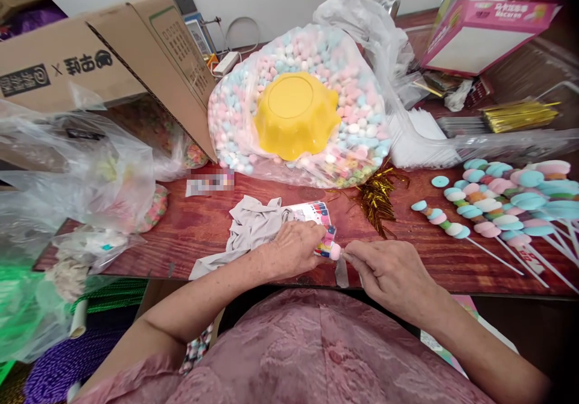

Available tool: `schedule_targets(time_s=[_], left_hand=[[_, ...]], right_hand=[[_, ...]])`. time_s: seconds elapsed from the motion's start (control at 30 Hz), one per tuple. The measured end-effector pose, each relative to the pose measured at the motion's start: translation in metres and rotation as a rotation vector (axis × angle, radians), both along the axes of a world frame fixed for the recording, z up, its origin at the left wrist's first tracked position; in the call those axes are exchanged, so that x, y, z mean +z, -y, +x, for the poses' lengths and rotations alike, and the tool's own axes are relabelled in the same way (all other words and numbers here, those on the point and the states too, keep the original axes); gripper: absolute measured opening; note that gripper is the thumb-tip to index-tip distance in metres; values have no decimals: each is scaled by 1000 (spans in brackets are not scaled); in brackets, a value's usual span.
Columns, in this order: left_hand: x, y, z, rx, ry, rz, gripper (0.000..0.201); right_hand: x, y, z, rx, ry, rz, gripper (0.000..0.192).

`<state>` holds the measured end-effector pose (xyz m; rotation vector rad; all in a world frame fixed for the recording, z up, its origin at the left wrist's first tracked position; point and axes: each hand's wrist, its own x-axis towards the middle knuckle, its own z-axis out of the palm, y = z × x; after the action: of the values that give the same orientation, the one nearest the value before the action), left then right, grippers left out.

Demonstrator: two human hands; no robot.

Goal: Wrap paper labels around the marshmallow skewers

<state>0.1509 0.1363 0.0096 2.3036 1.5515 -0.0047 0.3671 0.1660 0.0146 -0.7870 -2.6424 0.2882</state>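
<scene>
My left hand [296,248] is closed on a small colourful printed packet [326,246] just above the table's front edge. A round pink marshmallow [335,251] shows at the packet's right end. My right hand [392,271] pinches close beside that marshmallow; whatever is between its fingertips is too small to make out. Under and behind my left hand lie a crumpled grey cloth [253,226] and a flat printed sheet or packet [312,211]. To the right, several marshmallow skewers [486,202] lie on the table with their white sticks toward me.
A big clear bag of pastel marshmallows [362,114] stands at the back, with a yellow scalloped bowl [296,114] upside down on it. Gold tinsel [379,202] lies beside it. Cardboard boxes [149,60] and plastic bags [113,169] crowd the left; a pink box [488,30] stands back right.
</scene>
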Motion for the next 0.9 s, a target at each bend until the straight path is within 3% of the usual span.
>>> schedule_targets(time_s=[0.3,0.43,0.57,0.63,0.7,0.8,0.9], left_hand=[[-1,-3,5,70,-36,11,19],[1,1,9,43,6,-34,20],[22,-9,-4,-43,215,-161,51],[32,-20,-14,-77,339,-247,72],[36,-31,-21,-96,428,-386,81],[28,-36,-21,-91,595,-695,58],[13,-29,-12,14,799,-987,36]], right_hand=[[-9,13,-14,-28,-65,-34,25],[-17,1,-16,-16,-102,59,24],[-15,-19,-9,113,-126,203,23],[-9,-25,-3,163,-165,228,21],[-2,-26,2,196,-222,254,19],[5,-26,5,227,-310,309,18],[5,-25,6,214,-368,359,16]])
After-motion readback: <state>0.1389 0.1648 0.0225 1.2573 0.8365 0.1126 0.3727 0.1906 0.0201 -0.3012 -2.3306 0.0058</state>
